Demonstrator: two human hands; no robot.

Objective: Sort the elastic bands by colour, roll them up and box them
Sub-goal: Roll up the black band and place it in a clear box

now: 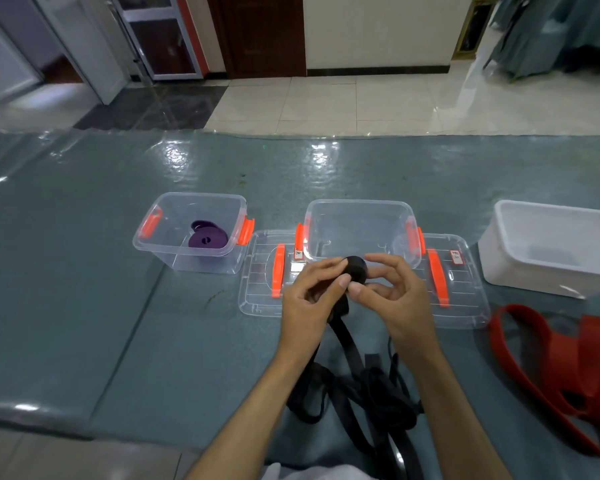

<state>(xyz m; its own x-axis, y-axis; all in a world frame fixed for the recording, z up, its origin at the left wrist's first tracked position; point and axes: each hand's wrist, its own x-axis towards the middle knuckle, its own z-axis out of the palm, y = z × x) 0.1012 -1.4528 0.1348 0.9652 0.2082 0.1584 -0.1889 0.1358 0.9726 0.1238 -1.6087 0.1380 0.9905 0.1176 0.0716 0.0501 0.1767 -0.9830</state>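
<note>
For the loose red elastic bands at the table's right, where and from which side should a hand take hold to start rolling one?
Judging by how they lie, grip the loose red elastic bands at the curved loop end nearest the white plastic tub, coming from above and the left. That end arches by itself, apart from the overlapping folds to its right, so fingers can probably pinch one flat strap without snagging the others.

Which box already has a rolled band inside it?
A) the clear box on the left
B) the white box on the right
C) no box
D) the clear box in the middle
A: purple rolled bands lie in the left clear box, while the middle clear box shows no band inside.
</note>
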